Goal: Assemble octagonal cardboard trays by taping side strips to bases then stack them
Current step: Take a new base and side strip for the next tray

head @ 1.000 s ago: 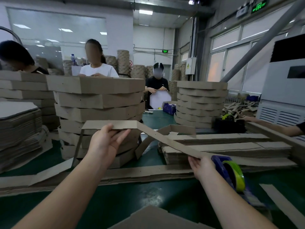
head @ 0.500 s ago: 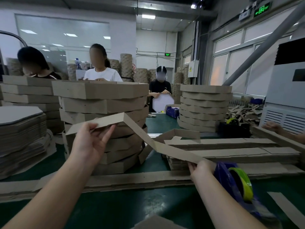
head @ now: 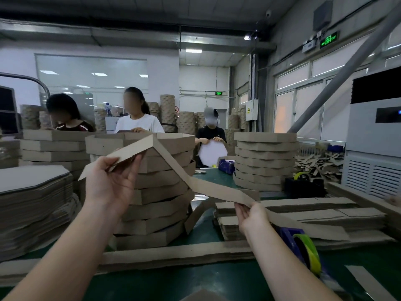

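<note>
Observed: within the last second the side strip (head: 208,190) has been lifted well above the counter (head: 217,283), and its crease now peaks sharply in front of the tray stack (head: 160,200). The left hand (head: 110,185) has its fingers clamped on the raised end. The right hand (head: 252,218) pinches the lower run, near the tape dispenser (head: 303,244). Assessment: the strip is being pre-folded and taping has not begun.

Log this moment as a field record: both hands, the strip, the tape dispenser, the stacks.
left hand: holds the cardboard side strip near its left end, raised
right hand: pinches the same strip lower, to the right
cardboard side strip: bent at its creases, peaked between the hands, not yet on a base
tape dispenser: blue, yellow-green roll, beside the right forearm, not held
tray stack: finished trays piled behind the strip
base pile: flat bases at left on the green table
</note>
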